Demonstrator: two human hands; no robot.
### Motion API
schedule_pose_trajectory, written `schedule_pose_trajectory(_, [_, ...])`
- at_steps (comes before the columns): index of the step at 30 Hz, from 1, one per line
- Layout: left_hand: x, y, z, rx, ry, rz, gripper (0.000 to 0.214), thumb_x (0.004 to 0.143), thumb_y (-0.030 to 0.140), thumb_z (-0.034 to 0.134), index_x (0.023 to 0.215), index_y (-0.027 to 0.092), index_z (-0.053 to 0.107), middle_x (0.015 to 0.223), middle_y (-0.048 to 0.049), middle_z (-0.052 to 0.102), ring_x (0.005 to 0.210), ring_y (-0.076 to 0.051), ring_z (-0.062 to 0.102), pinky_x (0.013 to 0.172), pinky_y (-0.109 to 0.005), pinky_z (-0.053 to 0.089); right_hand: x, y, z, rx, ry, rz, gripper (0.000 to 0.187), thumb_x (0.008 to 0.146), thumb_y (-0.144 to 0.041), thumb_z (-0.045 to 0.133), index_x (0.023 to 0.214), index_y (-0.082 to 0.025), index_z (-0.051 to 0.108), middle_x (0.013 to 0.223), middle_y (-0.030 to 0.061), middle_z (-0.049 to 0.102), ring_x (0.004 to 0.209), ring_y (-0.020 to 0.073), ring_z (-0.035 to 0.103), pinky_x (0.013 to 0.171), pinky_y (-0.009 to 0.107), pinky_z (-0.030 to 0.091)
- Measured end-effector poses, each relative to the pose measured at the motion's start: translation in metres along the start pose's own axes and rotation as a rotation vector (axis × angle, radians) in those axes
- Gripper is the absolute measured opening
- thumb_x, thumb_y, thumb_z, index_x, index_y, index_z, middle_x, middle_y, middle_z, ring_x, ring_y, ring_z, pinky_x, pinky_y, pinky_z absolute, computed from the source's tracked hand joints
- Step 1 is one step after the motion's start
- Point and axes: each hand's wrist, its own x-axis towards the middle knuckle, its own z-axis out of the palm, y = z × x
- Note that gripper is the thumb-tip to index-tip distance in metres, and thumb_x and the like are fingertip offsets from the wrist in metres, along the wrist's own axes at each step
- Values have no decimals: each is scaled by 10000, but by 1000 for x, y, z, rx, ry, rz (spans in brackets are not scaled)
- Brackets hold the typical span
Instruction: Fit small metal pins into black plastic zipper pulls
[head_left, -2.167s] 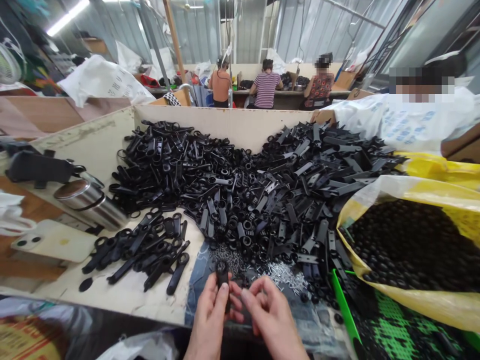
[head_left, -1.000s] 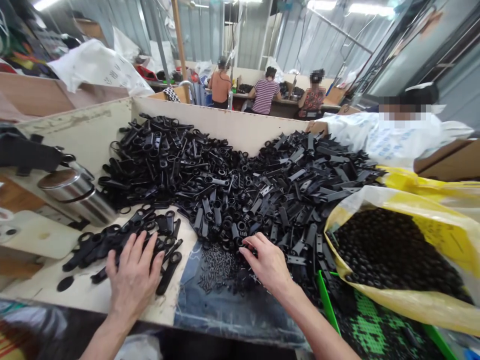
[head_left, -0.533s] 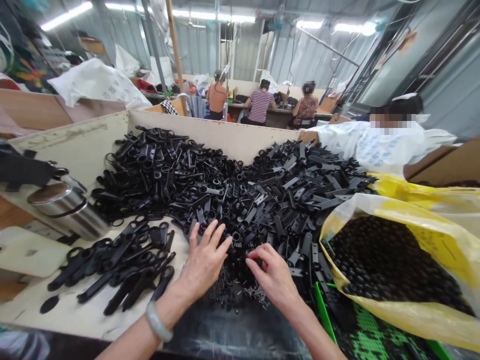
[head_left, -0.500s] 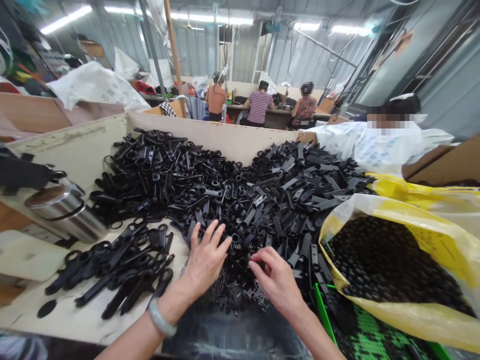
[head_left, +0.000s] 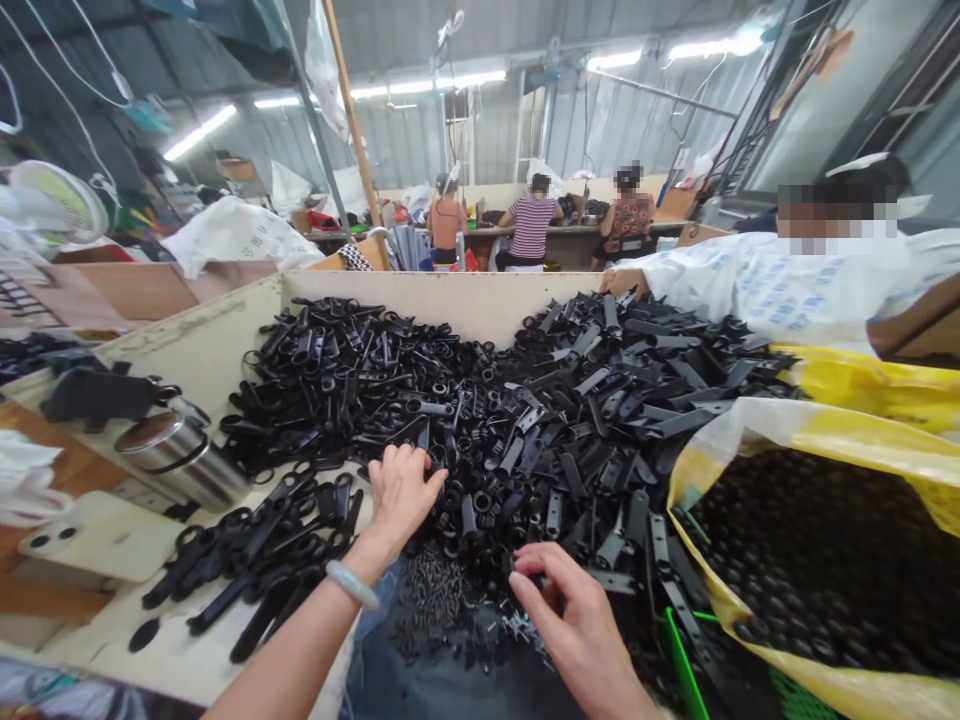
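The left hand (head_left: 405,490) has shifted away from the small dark screws (head_left: 431,590) at lower centre and is now at the near edge of the ring-ended black parts (head_left: 352,360). For the work in hand, this places the left hand at the parts heap instead of over the fasteners. Its fingers are curled; whether they hold a part cannot be determined. The right hand (head_left: 574,615) has stayed at lower centre-right, beside the silver pins (head_left: 517,627). Its thumb and forefinger are set to a narrow gap; a dark patch shows between the fingers, but a held item cannot be confirmed.

Containers: the pale-walled bin (head_left: 210,310) spans mid-frame. It contains the ring-ended parts at centre-left and flat black parts (head_left: 652,350) at centre-right, the two heaps meeting in the middle. The yellow bag (head_left: 697,470), right of frame, is open and contains round black pieces (head_left: 817,550). The green tray (head_left: 684,665), lower right, is partly out of view; black pieces lie inside its wall.
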Motion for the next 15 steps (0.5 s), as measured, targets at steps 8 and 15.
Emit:
schedule_pose_trajectory(8, [-14,6,-14,-459,-68,-112,165,789,391,624,771,234,578,964,-67,715,1012,-297,637,936,-464,458,-6,-4,-2,235,65,119,313,931,-509,670,968,-203,727,790,28,700,562,137,526,520,230,449])
schedule_pose_trajectory(15, [-95,37,-40,-1141,-602,-265,401,839,453,627,1124,234,448,751,19,685,634,-177,659,584,-296,516,6,-35,-5,166,26,-147,277,947,-269,684,1215,-270,749,1068,56,721,605,112,568,548,220,508])
